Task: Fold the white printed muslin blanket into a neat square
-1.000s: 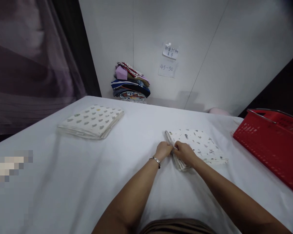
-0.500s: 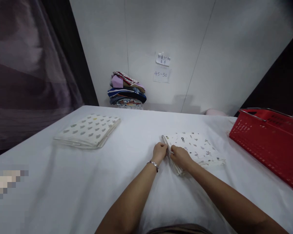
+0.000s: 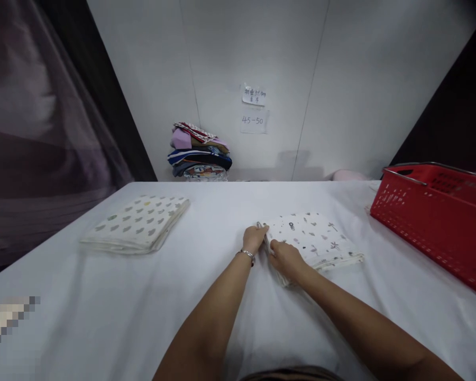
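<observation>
A folded white cloth (image 3: 313, 233) with small grey and dark prints lies on the white-covered table in front of me. My left hand (image 3: 255, 238), a bracelet at its wrist, pinches the cloth's far left corner. Closer to me, my right hand (image 3: 286, 259) has its fingers curled over the left edge of the same cloth, covering part of it. The layers along that edge are stacked and partly hidden by the hands. To the left lies a second folded white cloth (image 3: 138, 222) with grey cloud-like prints, apart from both hands.
A red plastic basket (image 3: 432, 217) with metal handles stands at the right. Behind the table's far edge is a stack of folded fabrics (image 3: 200, 153). Two paper notes (image 3: 254, 108) are on the wall, and a dark curtain (image 3: 43, 132) hangs at the left.
The left edge of the printed cloth lies flatter now. My left hand has shifted toward its far corner, and my right hand has moved slightly down along the edge. The view has tilted a little.
</observation>
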Demonstrator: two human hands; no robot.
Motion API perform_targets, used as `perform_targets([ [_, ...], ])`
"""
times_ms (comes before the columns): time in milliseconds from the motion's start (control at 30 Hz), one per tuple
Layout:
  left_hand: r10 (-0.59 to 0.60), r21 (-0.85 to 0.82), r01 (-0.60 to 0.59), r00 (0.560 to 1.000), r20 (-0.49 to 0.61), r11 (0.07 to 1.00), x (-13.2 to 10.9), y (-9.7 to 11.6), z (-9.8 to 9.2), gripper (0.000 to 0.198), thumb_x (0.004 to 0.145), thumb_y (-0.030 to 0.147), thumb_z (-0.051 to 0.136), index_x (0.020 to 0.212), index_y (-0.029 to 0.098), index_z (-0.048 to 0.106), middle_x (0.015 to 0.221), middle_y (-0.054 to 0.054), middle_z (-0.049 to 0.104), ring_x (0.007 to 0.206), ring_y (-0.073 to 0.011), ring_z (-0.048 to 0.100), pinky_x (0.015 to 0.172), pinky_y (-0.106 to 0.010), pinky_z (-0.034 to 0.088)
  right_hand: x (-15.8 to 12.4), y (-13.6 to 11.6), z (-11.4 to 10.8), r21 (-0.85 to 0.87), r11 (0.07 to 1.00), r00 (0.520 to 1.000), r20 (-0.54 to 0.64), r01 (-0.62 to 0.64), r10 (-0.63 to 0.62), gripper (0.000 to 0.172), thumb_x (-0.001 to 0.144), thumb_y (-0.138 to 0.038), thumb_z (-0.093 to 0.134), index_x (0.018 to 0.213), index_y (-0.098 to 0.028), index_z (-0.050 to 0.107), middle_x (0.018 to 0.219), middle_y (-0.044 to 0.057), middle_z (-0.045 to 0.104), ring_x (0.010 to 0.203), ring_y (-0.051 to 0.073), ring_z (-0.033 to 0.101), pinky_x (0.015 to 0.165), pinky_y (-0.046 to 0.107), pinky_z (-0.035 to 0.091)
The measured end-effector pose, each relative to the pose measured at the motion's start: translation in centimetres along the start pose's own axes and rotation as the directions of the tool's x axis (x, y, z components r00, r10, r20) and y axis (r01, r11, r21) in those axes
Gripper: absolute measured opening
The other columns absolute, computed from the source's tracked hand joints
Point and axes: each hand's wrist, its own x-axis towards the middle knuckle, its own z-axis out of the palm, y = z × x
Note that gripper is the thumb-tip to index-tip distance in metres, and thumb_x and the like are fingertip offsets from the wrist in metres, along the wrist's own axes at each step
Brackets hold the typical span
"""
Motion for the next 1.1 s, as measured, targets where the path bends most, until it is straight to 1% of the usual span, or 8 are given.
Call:
perform_targets([
  [267,0.041,0.069,-0.039,0.999,-0.035,0.997,0.2,-0.3,0.2,0.023,0.073,0.036,0.057,0.064,0.016,0.060,0.059,-0.003,0.061,0.058,-0.0140,0.056,0.050,-0.022,0.034,-0.7,0.4,-0.4,0.082,0.996,0.999,0.028,0.033,-0.036,0.017,0.082,-0.023,0.044,0.095,-0.017,0.053,0.091,0.008,0.063,0.078,0.020,0.059,0.061,0.028,0.033],
  [500,0.069,0.167,-0.064,0.997,-0.024,0.984,0.4,-0.2,-0.2,0.025,0.077,0.040,0.055,0.076,0.016,0.059,0.069,-0.007,0.065,0.065,-0.0186,0.060,0.058,-0.026,0.040,-3.2,1.1,-0.9,0.162,0.966,0.980,-0.032,0.199,-0.197,0.014,0.079,-0.024,0.049,0.088,-0.017,0.055,0.091,0.006,0.058,0.083,0.018,0.054,0.065,0.027,0.037],
  [600,0.127,0.313,-0.101,0.990,-0.062,0.944,-0.6,0.8,-0.5,0.027,0.079,0.041,0.052,0.084,0.016,0.059,0.086,-0.010,0.066,0.078,-0.0228,0.061,0.067,-0.031,0.044,-3.8,1.4,-1.0,0.145,0.950,0.961,-0.053,0.275,-0.271,0.010,0.078,-0.023,0.051,0.084,-0.016,0.056,0.091,0.006,0.056,0.087,0.019,0.052,0.069,0.027,0.039],
  [700,0.410,0.533,-0.290,0.905,-0.118,0.795,-2.0,2.2,-0.3,0.031,0.083,0.032,0.047,0.106,0.015,0.056,0.114,-0.013,0.059,0.105,-0.0255,0.055,0.085,-0.036,0.043,-4.0,1.0,-0.4,0.045,0.952,0.951,-0.082,0.302,-0.298,0.012,0.078,-0.021,0.050,0.085,-0.014,0.057,0.091,0.008,0.056,0.084,0.020,0.051,0.071,0.029,0.039],
  [800,0.635,0.640,-0.520,0.770,0.065,0.566,-2.7,2.7,0.6,0.041,0.086,0.028,0.042,0.124,0.014,0.047,0.136,-0.012,0.044,0.130,-0.0242,0.033,0.107,-0.040,0.025,-4.6,0.1,0.8,-0.102,0.946,0.942,-0.111,0.308,-0.318,0.014,0.080,-0.016,0.047,0.088,-0.013,0.058,0.091,0.010,0.056,0.082,0.022,0.050,0.069,0.033,0.039],
  [867,0.578,0.655,-0.539,0.795,0.185,0.530,-2.5,2.4,1.3,0.047,0.088,0.034,0.039,0.130,0.014,0.043,0.143,-0.012,0.035,0.135,-0.0259,0.022,0.110,-0.045,0.016,-5.6,-0.4,1.2,-0.175,0.930,0.930,-0.122,0.324,-0.348,0.017,0.080,-0.014,0.046,0.092,-0.012,0.059,0.093,0.011,0.057,0.082,0.023,0.050,0.068,0.034,0.040],
  [967,0.420,0.662,-0.463,0.876,0.238,0.589,-1.8,1.4,2.0,0.053,0.090,0.041,0.030,0.136,0.015,0.036,0.148,-0.010,0.025,0.137,-0.0268,0.015,0.109,-0.051,0.015,-7.1,-0.5,0.3,-0.181,0.899,0.902,-0.101,0.399,-0.420,0.023,0.079,-0.024,0.051,0.094,-0.009,0.060,0.101,0.016,0.058,0.089,0.027,0.051,0.074,0.038,0.041],
  [1100,0.404,0.648,-0.456,0.882,0.241,0.610,-1.5,0.7,2.0,0.053,0.091,0.041,0.026,0.138,0.018,0.033,0.149,-0.008,0.020,0.138,-0.0255,0.011,0.109,-0.053,0.012,-5.4,2.0,-3.0,0.053,0.923,0.924,-0.042,0.381,-0.380,0.022,0.086,-0.026,0.042,0.085,-0.017,0.063,0.084,0.006,0.064,0.079,0.019,0.057,0.072,0.030,0.043],
])
